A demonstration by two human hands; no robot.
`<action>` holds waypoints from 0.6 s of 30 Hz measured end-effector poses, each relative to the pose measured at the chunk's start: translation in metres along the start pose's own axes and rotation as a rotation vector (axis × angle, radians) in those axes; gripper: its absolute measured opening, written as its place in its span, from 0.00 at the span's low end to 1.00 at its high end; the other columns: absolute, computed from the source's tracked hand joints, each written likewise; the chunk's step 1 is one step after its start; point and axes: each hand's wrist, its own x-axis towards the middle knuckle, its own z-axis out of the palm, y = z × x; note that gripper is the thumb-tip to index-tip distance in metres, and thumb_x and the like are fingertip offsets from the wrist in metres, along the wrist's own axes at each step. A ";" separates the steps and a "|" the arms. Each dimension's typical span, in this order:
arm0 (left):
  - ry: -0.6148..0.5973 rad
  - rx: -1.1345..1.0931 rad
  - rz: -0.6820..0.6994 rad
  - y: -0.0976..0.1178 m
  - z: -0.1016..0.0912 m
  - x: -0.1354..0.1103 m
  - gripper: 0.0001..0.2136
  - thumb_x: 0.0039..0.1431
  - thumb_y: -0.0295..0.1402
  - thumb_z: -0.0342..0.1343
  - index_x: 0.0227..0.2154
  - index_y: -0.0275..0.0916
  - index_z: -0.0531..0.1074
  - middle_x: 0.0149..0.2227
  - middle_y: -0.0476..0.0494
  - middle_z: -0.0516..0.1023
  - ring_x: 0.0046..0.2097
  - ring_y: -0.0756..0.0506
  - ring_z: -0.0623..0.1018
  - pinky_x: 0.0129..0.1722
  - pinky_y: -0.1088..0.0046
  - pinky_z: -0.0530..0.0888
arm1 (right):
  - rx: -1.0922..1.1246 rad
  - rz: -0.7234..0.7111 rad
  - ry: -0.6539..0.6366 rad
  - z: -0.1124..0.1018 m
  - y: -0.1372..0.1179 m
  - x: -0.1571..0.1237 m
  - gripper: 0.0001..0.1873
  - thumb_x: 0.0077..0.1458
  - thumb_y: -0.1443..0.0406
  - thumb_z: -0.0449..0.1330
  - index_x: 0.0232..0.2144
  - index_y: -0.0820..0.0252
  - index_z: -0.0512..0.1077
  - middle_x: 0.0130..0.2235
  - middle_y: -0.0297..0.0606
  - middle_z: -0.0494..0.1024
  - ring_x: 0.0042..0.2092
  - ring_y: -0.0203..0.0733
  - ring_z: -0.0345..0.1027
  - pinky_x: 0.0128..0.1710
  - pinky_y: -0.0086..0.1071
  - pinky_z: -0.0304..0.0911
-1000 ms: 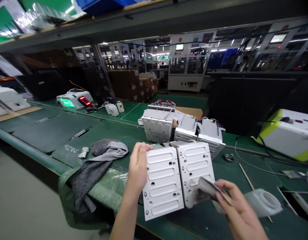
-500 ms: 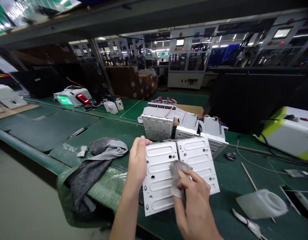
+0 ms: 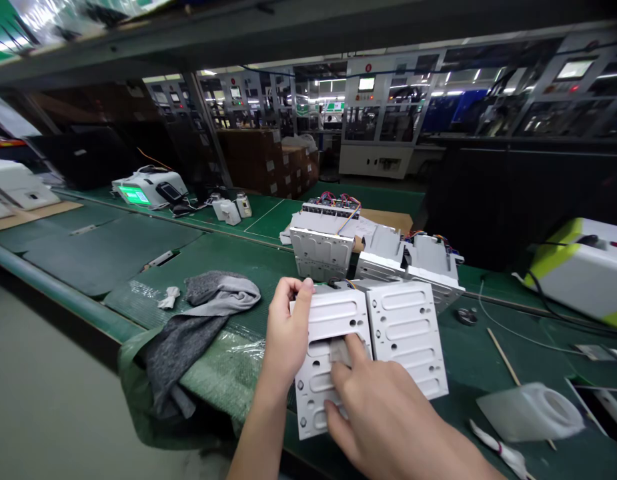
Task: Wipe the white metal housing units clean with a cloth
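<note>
- Left hand (image 3: 287, 331) is clenching the top edge of a white sheet-metal chassis (image 3: 405, 337) on the green tabletop (image 3: 228, 263).
- Right hand (image 3: 383, 417) is pressing its fingers (image 3: 355, 350) and a small grey cloth (image 3: 339, 350) onto the chassis's left panel.
- Grey knitted rag (image 3: 203, 340) is lying left of the chassis.
- White plastic jug (image 3: 531, 412) is lying right of the chassis.
- Other chassis units (image 3: 321, 243) are standing behind the chassis.

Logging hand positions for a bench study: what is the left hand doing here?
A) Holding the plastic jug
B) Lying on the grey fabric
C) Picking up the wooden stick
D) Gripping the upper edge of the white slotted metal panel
D. The left hand wraps over the upper edge of the white slotted metal panel, well apart from the grey fabric.
</note>
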 end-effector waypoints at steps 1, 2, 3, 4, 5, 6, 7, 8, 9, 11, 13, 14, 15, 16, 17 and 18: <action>0.002 0.001 0.000 0.000 0.000 0.000 0.15 0.63 0.47 0.51 0.29 0.41 0.65 0.29 0.51 0.66 0.33 0.48 0.65 0.35 0.75 0.65 | 0.023 -0.005 -0.008 0.000 0.001 -0.001 0.09 0.52 0.66 0.53 0.32 0.59 0.74 0.39 0.50 0.76 0.23 0.42 0.63 0.20 0.33 0.39; 0.004 0.000 0.001 0.000 0.000 -0.001 0.15 0.63 0.47 0.51 0.29 0.41 0.65 0.29 0.51 0.66 0.33 0.48 0.65 0.34 0.75 0.65 | 0.045 -0.004 -0.015 0.000 0.002 -0.003 0.09 0.52 0.66 0.53 0.32 0.58 0.74 0.39 0.49 0.75 0.23 0.42 0.63 0.21 0.33 0.39; 0.004 -0.001 0.001 -0.001 0.000 -0.001 0.15 0.63 0.47 0.51 0.29 0.41 0.65 0.29 0.51 0.66 0.33 0.48 0.65 0.34 0.75 0.65 | 0.065 0.000 -0.022 0.000 0.002 -0.004 0.09 0.53 0.66 0.53 0.32 0.58 0.73 0.39 0.48 0.75 0.24 0.42 0.63 0.22 0.33 0.39; 0.005 -0.003 0.001 -0.001 0.000 -0.001 0.15 0.63 0.47 0.51 0.29 0.41 0.65 0.29 0.51 0.66 0.33 0.48 0.65 0.34 0.75 0.65 | 0.085 0.002 -0.026 0.001 0.002 -0.005 0.09 0.53 0.66 0.52 0.33 0.57 0.73 0.39 0.47 0.74 0.24 0.42 0.63 0.22 0.33 0.39; 0.004 -0.004 0.001 -0.001 0.000 -0.002 0.15 0.63 0.47 0.51 0.29 0.41 0.65 0.29 0.51 0.66 0.33 0.48 0.66 0.34 0.75 0.65 | 0.105 0.006 -0.028 0.001 0.002 -0.007 0.09 0.54 0.66 0.52 0.33 0.57 0.73 0.39 0.46 0.74 0.24 0.41 0.63 0.23 0.33 0.39; 0.004 -0.006 0.001 -0.002 0.000 -0.002 0.15 0.63 0.47 0.51 0.29 0.41 0.65 0.29 0.51 0.66 0.33 0.49 0.66 0.34 0.75 0.65 | 0.125 0.008 -0.027 0.001 0.001 -0.007 0.08 0.54 0.66 0.52 0.33 0.57 0.72 0.39 0.45 0.73 0.25 0.41 0.63 0.23 0.33 0.40; 0.002 -0.006 0.001 -0.002 0.000 -0.003 0.15 0.63 0.47 0.51 0.29 0.41 0.65 0.29 0.51 0.66 0.32 0.49 0.66 0.34 0.75 0.65 | 0.146 0.008 -0.024 0.002 0.001 -0.008 0.08 0.54 0.67 0.52 0.32 0.57 0.72 0.39 0.44 0.73 0.25 0.40 0.63 0.24 0.33 0.40; 0.000 -0.007 0.001 -0.003 0.000 -0.003 0.15 0.63 0.47 0.51 0.29 0.41 0.65 0.29 0.51 0.66 0.32 0.49 0.66 0.34 0.75 0.65 | 0.169 0.005 -0.019 0.002 0.001 -0.008 0.08 0.55 0.67 0.51 0.32 0.57 0.71 0.39 0.43 0.72 0.26 0.40 0.64 0.24 0.33 0.41; -0.001 -0.009 0.002 -0.003 0.000 -0.004 0.15 0.63 0.47 0.51 0.30 0.41 0.65 0.29 0.51 0.67 0.32 0.49 0.66 0.34 0.75 0.66 | 0.193 -0.001 -0.012 0.003 0.000 -0.009 0.08 0.55 0.67 0.51 0.31 0.57 0.70 0.39 0.42 0.72 0.26 0.40 0.64 0.25 0.33 0.42; -0.003 -0.012 0.006 -0.003 0.000 -0.005 0.15 0.63 0.47 0.51 0.30 0.41 0.65 0.30 0.51 0.67 0.33 0.49 0.67 0.34 0.75 0.66 | 0.237 -0.014 0.012 0.004 0.000 -0.008 0.07 0.56 0.67 0.51 0.31 0.56 0.68 0.39 0.40 0.71 0.27 0.39 0.64 0.25 0.33 0.42; -0.004 -0.012 0.012 -0.003 0.000 -0.006 0.15 0.63 0.47 0.51 0.30 0.41 0.65 0.30 0.51 0.68 0.33 0.49 0.67 0.33 0.76 0.66 | 0.279 -0.024 0.045 0.007 0.000 -0.008 0.05 0.58 0.66 0.51 0.30 0.56 0.66 0.38 0.38 0.70 0.28 0.39 0.64 0.26 0.33 0.43; -0.004 -0.011 0.015 -0.003 0.000 -0.006 0.15 0.63 0.47 0.50 0.30 0.41 0.65 0.30 0.51 0.68 0.33 0.49 0.67 0.33 0.76 0.66 | 0.301 -0.028 0.062 0.008 0.000 -0.007 0.05 0.58 0.66 0.52 0.30 0.56 0.65 0.37 0.37 0.70 0.29 0.39 0.64 0.26 0.33 0.44; -0.003 -0.009 0.018 -0.003 0.000 -0.007 0.15 0.63 0.47 0.50 0.30 0.41 0.65 0.30 0.51 0.68 0.33 0.48 0.67 0.33 0.76 0.66 | 0.326 -0.032 0.078 0.010 0.001 -0.006 0.04 0.59 0.66 0.52 0.31 0.56 0.64 0.36 0.36 0.70 0.30 0.39 0.64 0.27 0.32 0.45; -0.004 -0.007 0.021 -0.003 0.000 -0.007 0.15 0.63 0.47 0.50 0.29 0.41 0.65 0.30 0.51 0.68 0.33 0.48 0.67 0.33 0.76 0.66 | 0.359 -0.036 0.092 0.011 0.002 -0.006 0.04 0.59 0.66 0.52 0.31 0.56 0.63 0.35 0.35 0.70 0.30 0.39 0.64 0.27 0.32 0.45; -0.003 -0.004 0.026 -0.003 0.000 -0.007 0.15 0.64 0.47 0.50 0.29 0.41 0.65 0.30 0.51 0.68 0.33 0.48 0.67 0.33 0.76 0.66 | 0.397 -0.039 0.106 0.013 0.004 -0.005 0.04 0.59 0.67 0.52 0.31 0.55 0.62 0.34 0.34 0.69 0.30 0.39 0.63 0.28 0.32 0.46; -0.003 -0.001 0.030 -0.003 0.000 -0.007 0.15 0.64 0.47 0.50 0.29 0.41 0.65 0.30 0.51 0.68 0.33 0.48 0.67 0.34 0.76 0.66 | 0.443 -0.046 0.119 0.015 0.005 -0.004 0.04 0.59 0.67 0.52 0.31 0.55 0.60 0.32 0.33 0.69 0.30 0.38 0.62 0.28 0.31 0.46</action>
